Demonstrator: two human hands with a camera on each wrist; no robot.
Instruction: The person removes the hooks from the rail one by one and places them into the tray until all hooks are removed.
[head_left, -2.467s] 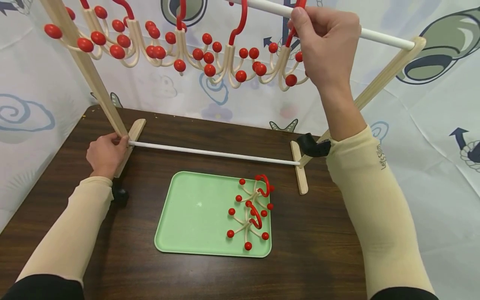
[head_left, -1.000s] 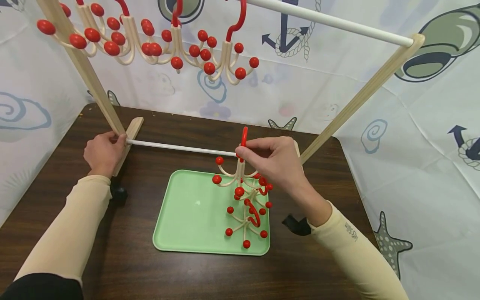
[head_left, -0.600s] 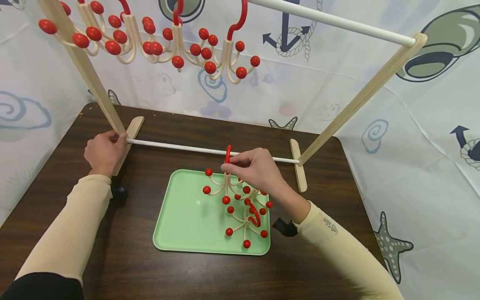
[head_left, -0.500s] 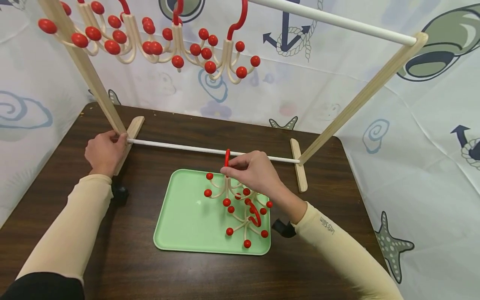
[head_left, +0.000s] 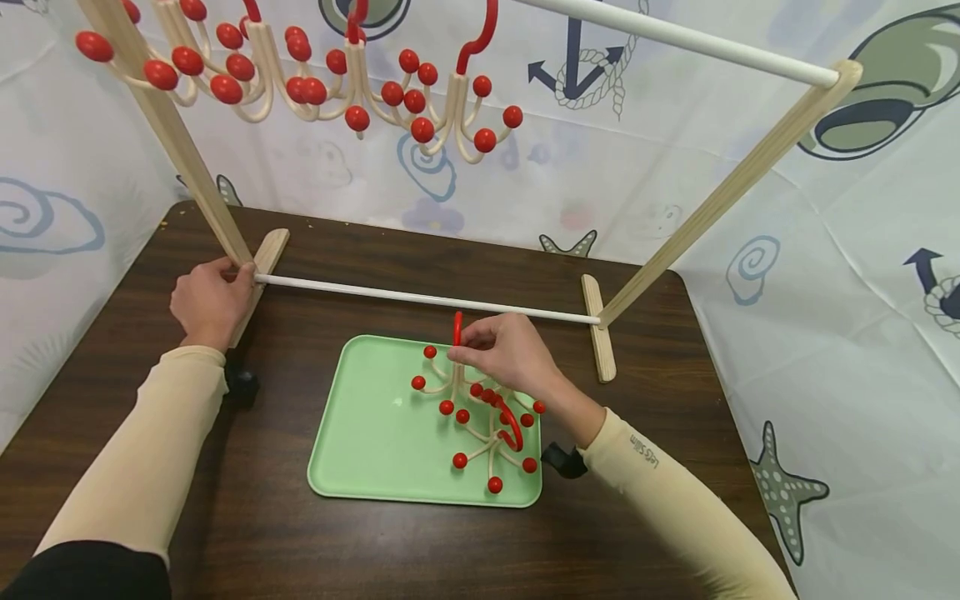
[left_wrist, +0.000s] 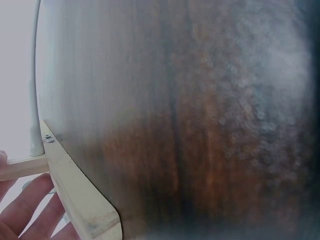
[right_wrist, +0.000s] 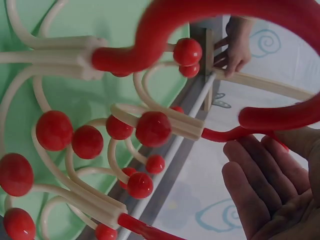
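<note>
My right hand pinches the red hook of a cream multi-armed hanger with red ball tips, upright low over the back of the green tray. In the right wrist view its stem points toward my fingers. Two similar hangers stand at the tray's right side; the front hanger shows well, while my hand mostly covers the other. At the rack's lower left corner, my left hand grips the foot of the wooden post; the left wrist view shows fingers around it.
Several similar hangers hang from the rack's white upper rod. A lower rod crosses behind the tray. The right post slants up from its wooden foot. A patterned sheet hangs behind the brown table.
My right hand has taken the rightmost hanger off the upper rod and lowered it to the tray, moving left, then slightly back right. My left hand stays at the post.
</note>
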